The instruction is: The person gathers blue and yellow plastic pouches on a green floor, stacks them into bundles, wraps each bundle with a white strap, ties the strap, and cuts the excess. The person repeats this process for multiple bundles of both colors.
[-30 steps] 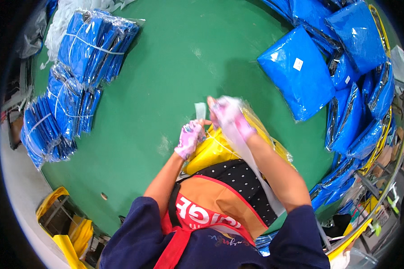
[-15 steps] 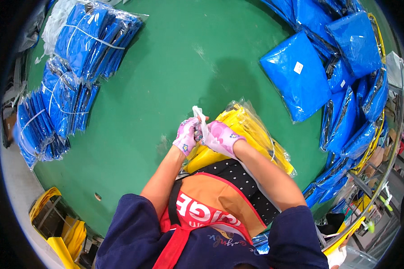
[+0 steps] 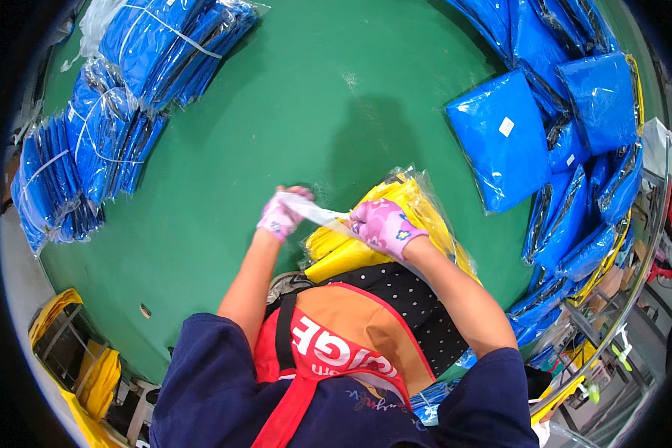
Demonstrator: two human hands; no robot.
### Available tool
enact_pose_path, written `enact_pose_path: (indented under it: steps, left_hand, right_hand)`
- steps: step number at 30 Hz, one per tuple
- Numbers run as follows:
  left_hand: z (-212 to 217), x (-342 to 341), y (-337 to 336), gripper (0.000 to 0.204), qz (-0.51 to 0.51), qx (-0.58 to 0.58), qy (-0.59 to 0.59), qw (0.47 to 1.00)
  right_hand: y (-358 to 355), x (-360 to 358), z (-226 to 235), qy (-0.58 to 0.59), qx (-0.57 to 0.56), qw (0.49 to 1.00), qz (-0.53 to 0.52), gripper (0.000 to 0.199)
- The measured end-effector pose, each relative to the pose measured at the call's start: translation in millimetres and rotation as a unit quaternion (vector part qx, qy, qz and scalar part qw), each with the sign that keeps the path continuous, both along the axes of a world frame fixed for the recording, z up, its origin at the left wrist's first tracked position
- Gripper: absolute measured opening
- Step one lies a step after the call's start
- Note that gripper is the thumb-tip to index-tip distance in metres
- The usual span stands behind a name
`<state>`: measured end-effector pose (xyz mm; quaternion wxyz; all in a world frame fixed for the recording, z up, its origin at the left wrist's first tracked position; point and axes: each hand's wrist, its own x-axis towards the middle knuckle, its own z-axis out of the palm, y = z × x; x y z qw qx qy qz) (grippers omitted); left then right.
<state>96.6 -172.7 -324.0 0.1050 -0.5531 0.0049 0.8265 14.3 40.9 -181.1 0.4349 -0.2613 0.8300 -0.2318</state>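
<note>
Both gloved hands, left (image 3: 280,216) and right (image 3: 383,225), half-hiding a clear strip (image 3: 317,210)

— How is the light?

— Bright and even, from overhead. The green table (image 3: 336,97) carries a soft, dark shadow of the person just above the hands, and pale glare patches near its top.

— Any reflections?

— White sheen streaks the blue plastic-wrapped packs (image 3: 504,142) and the clear wrap over the yellow stack (image 3: 418,216).

— Sharpness?

— Crisp in the centre. Toward the rim, straight edges bow strongly, detail smears, and the corners fall to black vignette.
</note>
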Motion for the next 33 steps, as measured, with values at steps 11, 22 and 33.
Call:
enact_pose_path:
  steps: [11,22,33]
  left_hand:
    - [116.6,81.1,-28.8,0.022,-0.552,-0.24,0.235,0.763]
    - [88.5,-21.7,44.6,0.016,-0.526,-0.403,0.478,0.577]
    - [90.8,-8.4,76.7,0.011,-0.525,-0.416,0.299,0.679]
  right_hand:
    - [-2.7,-21.7,11.0,-0.317,-0.026,0.903,-0.29,0.017]
    - [-2.2,-24.9,19.1,-0.327,-0.031,0.916,-0.23,0.021]
    - [3.3,2.2,-3.0,0.098,-0.019,0.99,-0.101,0.007]
